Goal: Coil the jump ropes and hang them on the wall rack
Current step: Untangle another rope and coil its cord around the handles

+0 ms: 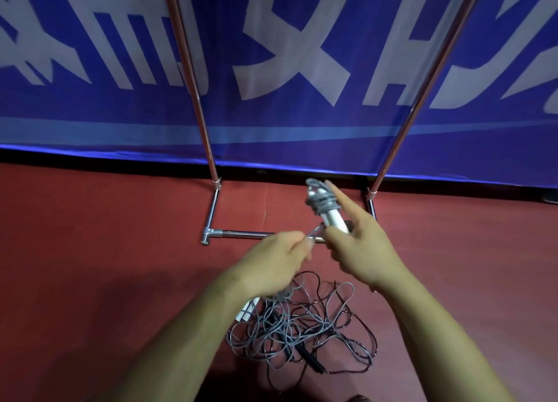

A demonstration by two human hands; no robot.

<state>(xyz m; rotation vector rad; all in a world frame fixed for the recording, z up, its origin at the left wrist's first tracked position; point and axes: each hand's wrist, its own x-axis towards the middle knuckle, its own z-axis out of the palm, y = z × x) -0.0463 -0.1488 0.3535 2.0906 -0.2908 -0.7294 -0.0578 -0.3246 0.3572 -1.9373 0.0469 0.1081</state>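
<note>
In the head view, the right hand [362,250] holds a jump rope [321,203] up in the air, above the floor [90,220] and just over the low front bar of the rack [211,160]. Its fingers wrap round the two handles [333,218], with one finger sticking out straight. Grey cord is wound round and round the top of them. The left hand [271,262] pinches a short loose bit of that cord with its fingers, right beside the right thumb. I think the end is being tucked in.

Under the hands, a messy pile of ropes [302,320] lies on the floor. A white pair [247,309] pokes out at its left side and a black handle [314,362] at its near side. The rack stands against a blue banner [302,123].

The cord looks thin, soft and light, and likely springy, so it may pop loose if the pinch lets go. The handles are hard and stiff, so they are the best place to hold. The pile looks knotty, so I would lift one rope by a handle and pull slowly.
</note>
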